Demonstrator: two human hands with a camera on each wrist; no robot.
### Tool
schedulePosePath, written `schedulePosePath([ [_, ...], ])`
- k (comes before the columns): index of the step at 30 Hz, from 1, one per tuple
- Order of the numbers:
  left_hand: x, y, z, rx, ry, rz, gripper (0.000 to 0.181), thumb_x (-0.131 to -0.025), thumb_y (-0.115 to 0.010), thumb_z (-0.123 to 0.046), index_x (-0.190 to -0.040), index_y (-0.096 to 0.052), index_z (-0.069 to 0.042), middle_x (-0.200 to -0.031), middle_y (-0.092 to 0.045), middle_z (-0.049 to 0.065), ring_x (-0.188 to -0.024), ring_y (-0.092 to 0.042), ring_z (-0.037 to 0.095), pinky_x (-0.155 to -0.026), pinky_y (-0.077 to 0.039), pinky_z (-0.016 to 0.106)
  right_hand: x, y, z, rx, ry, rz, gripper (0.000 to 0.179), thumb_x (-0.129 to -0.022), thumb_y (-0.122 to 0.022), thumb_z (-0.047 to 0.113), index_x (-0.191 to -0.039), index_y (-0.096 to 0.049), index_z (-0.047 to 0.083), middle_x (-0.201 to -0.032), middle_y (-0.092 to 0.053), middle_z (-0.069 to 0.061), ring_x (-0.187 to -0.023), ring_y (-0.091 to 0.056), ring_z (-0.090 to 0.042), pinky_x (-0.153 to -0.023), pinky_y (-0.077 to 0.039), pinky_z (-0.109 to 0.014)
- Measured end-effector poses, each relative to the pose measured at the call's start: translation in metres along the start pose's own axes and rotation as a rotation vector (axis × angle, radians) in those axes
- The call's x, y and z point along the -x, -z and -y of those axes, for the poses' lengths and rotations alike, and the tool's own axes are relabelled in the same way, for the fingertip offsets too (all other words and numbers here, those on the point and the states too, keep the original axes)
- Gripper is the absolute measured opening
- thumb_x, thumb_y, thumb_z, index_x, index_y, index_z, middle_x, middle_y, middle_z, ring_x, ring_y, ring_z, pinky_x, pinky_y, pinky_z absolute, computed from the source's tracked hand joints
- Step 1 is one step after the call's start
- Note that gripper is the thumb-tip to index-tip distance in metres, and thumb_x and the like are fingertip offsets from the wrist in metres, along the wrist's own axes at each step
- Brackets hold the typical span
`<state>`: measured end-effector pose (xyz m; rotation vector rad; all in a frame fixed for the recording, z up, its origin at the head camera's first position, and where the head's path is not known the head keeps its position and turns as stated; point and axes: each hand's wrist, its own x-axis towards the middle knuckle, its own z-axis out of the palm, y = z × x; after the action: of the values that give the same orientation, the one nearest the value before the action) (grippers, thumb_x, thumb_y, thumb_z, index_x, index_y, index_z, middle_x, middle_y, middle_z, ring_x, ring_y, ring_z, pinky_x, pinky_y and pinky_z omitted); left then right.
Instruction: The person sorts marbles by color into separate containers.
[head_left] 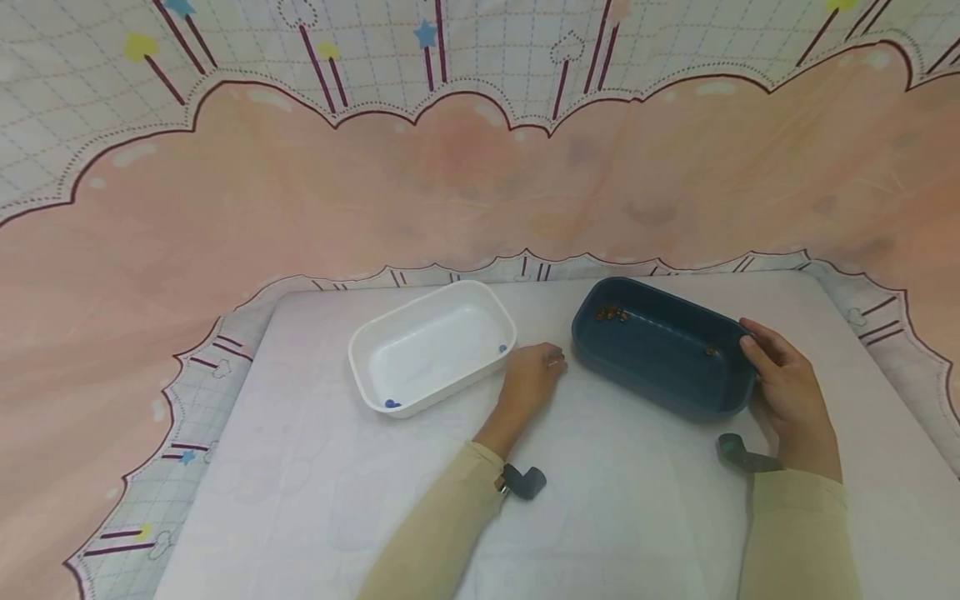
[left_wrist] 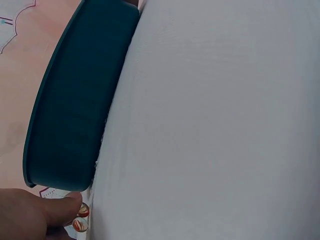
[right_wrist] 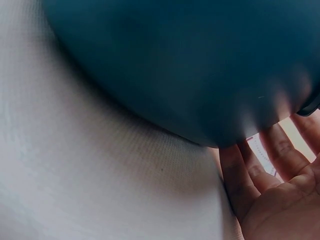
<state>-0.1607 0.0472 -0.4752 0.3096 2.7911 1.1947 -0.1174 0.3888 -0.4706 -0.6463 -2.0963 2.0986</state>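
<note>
My left hand (head_left: 531,375) is between the two containers, close to the left end of the dark blue one. Two glass marbles (left_wrist: 80,224) with red and white swirls show at its thumb and fingertips, pinched there. My right hand (head_left: 791,392) grips the right end of the dark blue container (head_left: 660,396), thumb over the rim and fingers against the outer wall. Inside that container, several amber-brown marbles (head_left: 611,313) lie in the far left corner and another small one (head_left: 710,351) lies near the right end.
Left of my left hand stands a white container (head_left: 427,354). It has small blue marbles (head_left: 391,403) in its near left corner and another blue marble (head_left: 502,349) at its right end. A white cloth (head_left: 600,517) covers the table; a patterned curtain (head_left: 450,192) hangs behind.
</note>
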Motion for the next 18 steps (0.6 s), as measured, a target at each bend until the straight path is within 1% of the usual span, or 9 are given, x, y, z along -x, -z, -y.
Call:
schedulePosePath([
  [6, -0.0017, -0.0015, 0.0012, -0.004, 0.007, -0.003, 0.025, -0.1, -0.063, -0.022, -0.119, -0.073, -0.009, -0.123, -0.074, 0.007, -0.124, -0.066, 0.024, -0.108, -0.05, 0.04, 0.0003, 0.0002, -0.0001, -0.014, -0.006, 0.003, 0.057, -0.096, -0.071, 0.036, -0.149, -0.054, 0.025, -0.133, -0.054, 0.018, -0.141, -0.037, -0.01, -0.13, -0.01, -0.033],
  [13, -0.0036, -0.0049, 0.0035, -0.006, 0.002, -0.019, 0.019, -0.099, -0.064, -0.021, -0.11, -0.075, -0.01, -0.114, -0.077, 0.005, -0.117, -0.069, 0.022, -0.103, -0.053, 0.038, 0.0002, 0.0007, 0.0003, 0.018, -0.014, -0.002, 0.058, -0.095, -0.071, 0.04, -0.149, -0.054, 0.028, -0.138, -0.052, 0.016, -0.144, -0.035, -0.011, -0.131, -0.009, -0.036],
  [18, -0.0033, -0.0058, 0.003, -0.023, -0.009, -0.03, 0.017, -0.098, -0.065, -0.02, -0.106, -0.075, -0.01, -0.11, -0.077, 0.006, -0.113, -0.07, 0.023, -0.102, -0.053, 0.039, -0.0002, 0.0006, -0.0001, 0.022, -0.018, -0.002, 0.058, -0.095, -0.071, 0.04, -0.149, -0.053, 0.029, -0.14, -0.051, 0.016, -0.145, -0.034, -0.011, -0.131, -0.008, -0.037],
])
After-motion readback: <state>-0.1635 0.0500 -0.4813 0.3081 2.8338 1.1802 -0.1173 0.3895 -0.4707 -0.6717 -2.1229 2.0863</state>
